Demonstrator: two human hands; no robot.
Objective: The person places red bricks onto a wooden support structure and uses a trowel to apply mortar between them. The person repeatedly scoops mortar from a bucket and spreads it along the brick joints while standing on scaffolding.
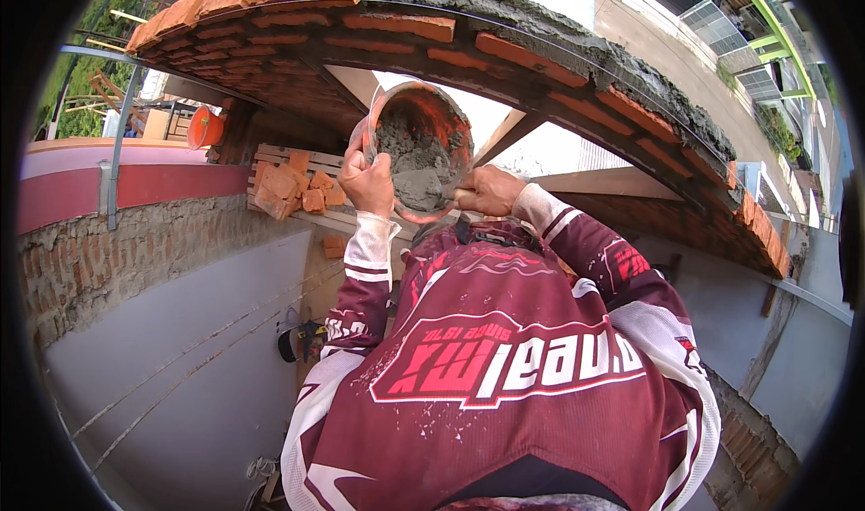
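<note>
An orange bucket (458, 135) is tipped with its mouth toward me, and grey wet mortar (405, 148) lies inside it. My left hand (368, 185) is closed on the bucket's left rim, thumb up. In my right hand (494, 192) is the handle of a trowel (425, 188), its blade down in the mortar near the bucket's lower edge. The blade is smeared grey and partly blends with the mortar. Just beyond the bucket runs a brick wall (401, 27), with a rough bed of mortar (541, 26) along its top.
Broken bricks (281, 189) lie on wooden slats left of the bucket. A thin string runs along the wall's top edge. A second orange bucket (205, 128) is farther left. Wooden beams (602, 183) stand below the wall, and cords cross the lower left. Paving lies beyond the wall.
</note>
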